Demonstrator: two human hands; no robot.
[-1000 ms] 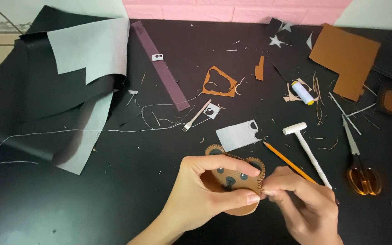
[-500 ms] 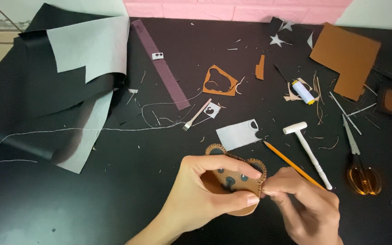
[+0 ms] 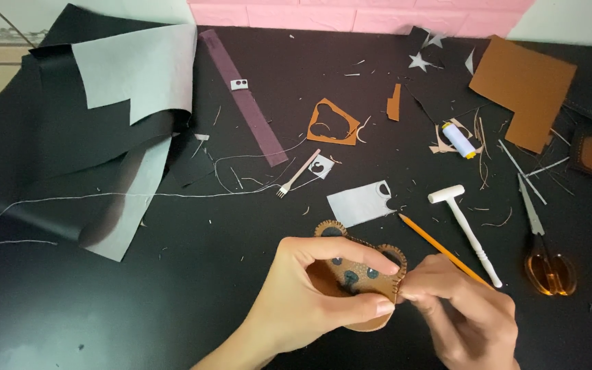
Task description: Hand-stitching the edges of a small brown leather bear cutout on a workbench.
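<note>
On the black table (image 3: 173,301) — left hand (image 3: 310,294) clamped on brown leather bear (image 3: 354,274) | right hand (image 3: 464,312) pinching its edge

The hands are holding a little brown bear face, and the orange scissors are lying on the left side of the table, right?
Not quite. The left hand and right hand do hold the little brown bear face, but the head view shows the orange scissors lying on the right side of the table.
</note>
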